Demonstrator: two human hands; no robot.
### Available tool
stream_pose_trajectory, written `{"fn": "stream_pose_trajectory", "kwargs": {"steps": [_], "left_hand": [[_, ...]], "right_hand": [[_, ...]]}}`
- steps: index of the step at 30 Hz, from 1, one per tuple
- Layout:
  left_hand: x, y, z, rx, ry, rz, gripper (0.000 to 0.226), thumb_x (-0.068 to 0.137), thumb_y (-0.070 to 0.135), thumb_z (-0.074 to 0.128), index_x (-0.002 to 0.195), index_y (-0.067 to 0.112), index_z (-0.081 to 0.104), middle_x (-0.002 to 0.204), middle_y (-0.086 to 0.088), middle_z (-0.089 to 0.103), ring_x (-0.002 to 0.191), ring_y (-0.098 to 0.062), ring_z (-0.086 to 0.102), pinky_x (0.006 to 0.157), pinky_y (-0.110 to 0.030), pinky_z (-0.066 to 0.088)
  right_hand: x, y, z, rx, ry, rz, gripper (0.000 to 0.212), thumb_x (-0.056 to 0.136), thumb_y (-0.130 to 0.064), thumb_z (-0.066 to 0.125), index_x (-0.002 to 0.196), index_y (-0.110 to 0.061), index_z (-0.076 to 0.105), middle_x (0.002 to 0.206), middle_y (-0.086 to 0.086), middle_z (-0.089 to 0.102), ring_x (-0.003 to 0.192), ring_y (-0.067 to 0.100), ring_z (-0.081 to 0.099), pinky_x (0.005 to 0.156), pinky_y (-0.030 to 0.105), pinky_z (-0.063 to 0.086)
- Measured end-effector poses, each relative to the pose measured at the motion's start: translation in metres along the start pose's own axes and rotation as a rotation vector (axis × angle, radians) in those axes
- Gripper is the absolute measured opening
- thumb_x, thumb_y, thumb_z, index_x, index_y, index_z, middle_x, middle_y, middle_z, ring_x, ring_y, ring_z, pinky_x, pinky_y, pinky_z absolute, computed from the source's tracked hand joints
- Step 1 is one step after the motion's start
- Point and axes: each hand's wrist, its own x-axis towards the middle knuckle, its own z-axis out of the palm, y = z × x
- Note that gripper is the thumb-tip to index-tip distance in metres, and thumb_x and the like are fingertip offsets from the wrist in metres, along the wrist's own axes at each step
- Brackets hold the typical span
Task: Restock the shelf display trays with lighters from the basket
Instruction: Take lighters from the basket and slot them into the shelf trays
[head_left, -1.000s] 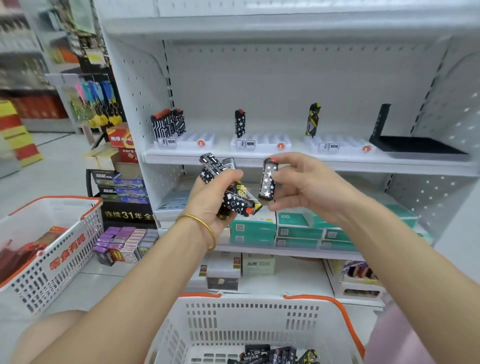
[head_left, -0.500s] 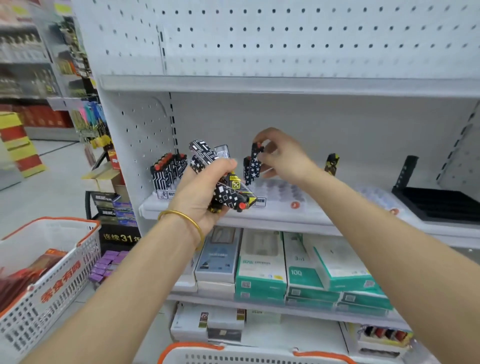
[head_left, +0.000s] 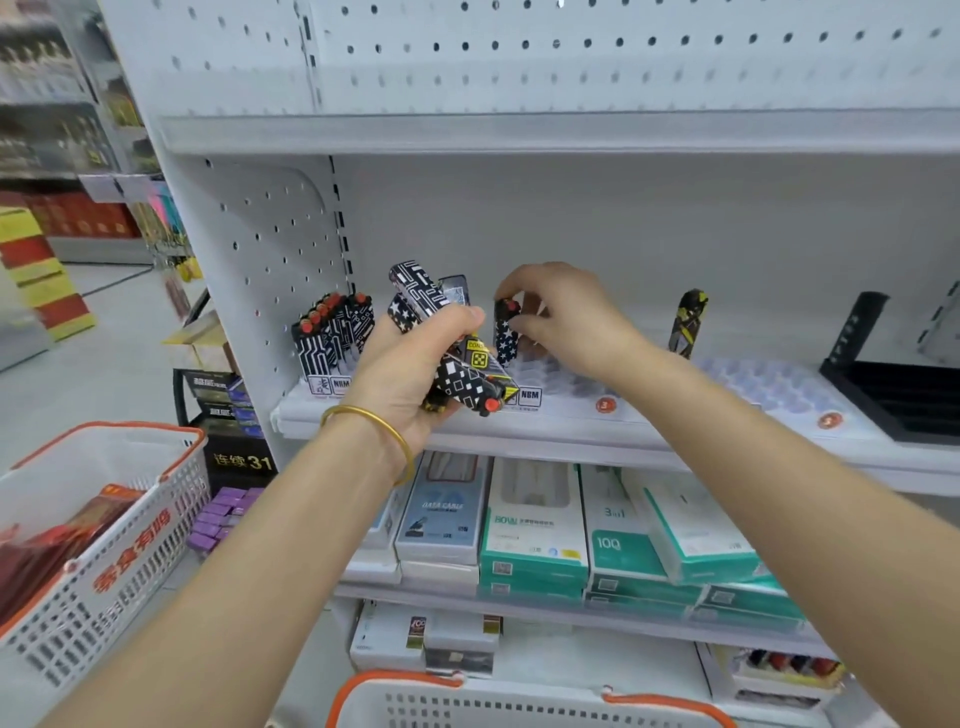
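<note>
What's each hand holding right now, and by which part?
The right hand pinches a star-patterned lighter near its top end. The left hand grips a bundle of patterned lighters around their middles.

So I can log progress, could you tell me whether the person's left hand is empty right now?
No, the left hand grips a bunch of black-and-white patterned lighters in front of the shelf.

White pegboard shelving, perhaps pale tiled floor

Lighters: glossy printed casings. Display tray: smooth white plastic. Shelf backboard: matt painted perforated metal; bangle: polished gold-coloured metal.
</note>
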Motion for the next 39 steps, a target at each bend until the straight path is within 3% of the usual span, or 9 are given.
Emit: {"fn": "stream_pose_trajectory", "kwargs": {"steps": [6, 11, 14, 16, 19, 24, 29, 34, 39], "left_hand": [[-0.004, 0.004, 0.002, -0.007, -0.005, 0.02, 0.021, 0.08, 0.015, 0.07, 0.088, 0.022, 0.052, 0.066, 0.003, 0.062, 0.076, -0.022, 0.066, 0.089, -0.05, 0.049], [-0.009, 0.004, 0.004, -0.018, -0.004, 0.014, 0.022, 0.08, 0.015, 0.07, 0.09, 0.022, 0.052, 0.066, 0.003, 0.062, 0.074, -0.02, 0.065, 0.086, -0.048, 0.05], [-0.014, 0.003, 0.008, -0.054, -0.02, 0.021, 0.02, 0.082, 0.013, 0.067, 0.091, 0.021, 0.052, 0.065, 0.003, 0.062, 0.063, -0.015, 0.065, 0.075, -0.04, 0.054], [-0.015, 0.002, 0.011, -0.075, -0.022, 0.038, 0.017, 0.083, 0.012, 0.066, 0.087, 0.022, 0.053, 0.061, 0.005, 0.062, 0.063, -0.014, 0.064, 0.068, -0.035, 0.053], [-0.019, -0.001, 0.017, -0.098, -0.019, 0.059, 0.017, 0.084, 0.012, 0.065, 0.085, 0.023, 0.052, 0.063, 0.006, 0.062, 0.061, -0.013, 0.062, 0.056, -0.028, 0.051], [-0.026, -0.004, 0.029, -0.111, -0.023, 0.032, 0.016, 0.084, 0.011, 0.065, 0.086, 0.021, 0.052, 0.069, 0.0, 0.06, 0.057, -0.014, 0.061, 0.05, -0.025, 0.05], [-0.029, -0.007, 0.038, -0.092, -0.005, 0.014, 0.016, 0.082, 0.016, 0.068, 0.086, 0.022, 0.053, 0.07, -0.001, 0.06, 0.064, -0.019, 0.058, 0.059, -0.03, 0.043], [-0.032, -0.006, 0.053, -0.097, -0.042, 0.005, 0.017, 0.083, 0.013, 0.066, 0.086, 0.022, 0.052, 0.062, 0.005, 0.062, 0.053, -0.011, 0.063, 0.058, -0.027, 0.044], [-0.036, -0.01, 0.076, -0.048, -0.11, -0.02, 0.02, 0.083, 0.013, 0.067, 0.093, 0.021, 0.052, 0.073, 0.003, 0.059, 0.052, -0.008, 0.065, 0.062, -0.031, 0.05]], "right_hand": [[-0.006, 0.002, 0.0, -0.27, -0.003, -0.082, 0.033, 0.095, -0.013, 0.045, 0.125, -0.019, 0.058, 0.113, 0.013, 0.051, 0.095, 0.034, 0.054, 0.08, 0.039, 0.047], [-0.014, -0.003, -0.004, -0.253, -0.022, -0.058, 0.043, 0.094, -0.006, 0.039, 0.134, -0.019, 0.049, 0.116, 0.011, 0.051, 0.096, 0.029, 0.056, 0.081, 0.038, 0.048], [-0.026, -0.014, -0.016, 0.116, 0.015, 0.108, 0.035, 0.093, -0.007, 0.046, 0.127, -0.015, 0.053, 0.095, 0.006, 0.058, 0.078, 0.021, 0.062, 0.065, 0.028, 0.05], [-0.042, -0.027, -0.027, 0.565, -0.095, 0.251, 0.016, 0.096, -0.014, 0.048, 0.107, -0.008, 0.058, 0.08, 0.007, 0.06, 0.06, 0.02, 0.062, 0.057, 0.032, 0.052], [-0.066, -0.038, -0.035, 0.796, -0.242, 0.29, 0.015, 0.096, -0.02, 0.049, 0.093, -0.007, 0.054, 0.08, 0.015, 0.063, 0.057, 0.021, 0.063, 0.05, 0.031, 0.054], [-0.081, -0.035, -0.036, 0.83, -0.159, 0.302, 0.01, 0.088, -0.003, 0.06, 0.094, -0.009, 0.054, 0.071, 0.009, 0.062, 0.052, 0.016, 0.062, 0.049, 0.026, 0.054], [-0.094, -0.022, -0.05, 0.719, -0.131, 0.286, 0.015, 0.091, -0.003, 0.054, 0.1, -0.01, 0.063, 0.074, 0.009, 0.059, 0.055, 0.012, 0.055, 0.054, 0.023, 0.053], [-0.112, -0.003, -0.07, 0.654, -0.088, 0.35, 0.014, 0.092, -0.005, 0.053, 0.091, -0.012, 0.065, 0.071, 0.002, 0.058, 0.061, 0.009, 0.051, 0.056, 0.025, 0.051], [-0.128, 0.031, -0.092, 0.685, 0.094, 0.499, 0.009, 0.092, -0.003, 0.051, 0.089, -0.009, 0.057, 0.077, 0.008, 0.059, 0.049, 0.007, 0.053, 0.045, 0.018, 0.045]]}}
